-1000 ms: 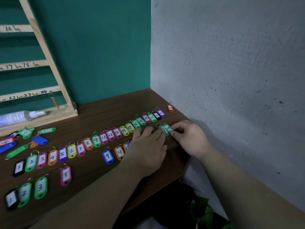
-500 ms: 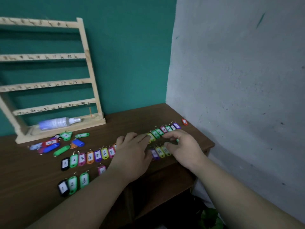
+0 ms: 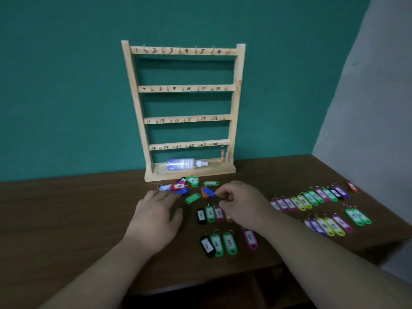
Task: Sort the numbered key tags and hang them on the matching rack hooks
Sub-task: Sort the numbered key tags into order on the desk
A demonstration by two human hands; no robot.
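The left hand (image 3: 156, 217) is spread flat; the right hand (image 3: 240, 204) curls its fingers (image 3: 223, 194) beside a blue tag (image 3: 208, 191).

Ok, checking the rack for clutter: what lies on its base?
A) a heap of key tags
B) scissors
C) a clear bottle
C: a clear bottle lies on its side on the base of the wooden rack, its cap pointing right.

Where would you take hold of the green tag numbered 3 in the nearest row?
Pinch the green tag numbered 3 from above at its far end, by the metal ring. It lies flat, long axis toward the rack, and the green tag 2 crowds its left edge, so a side pinch looks harder.
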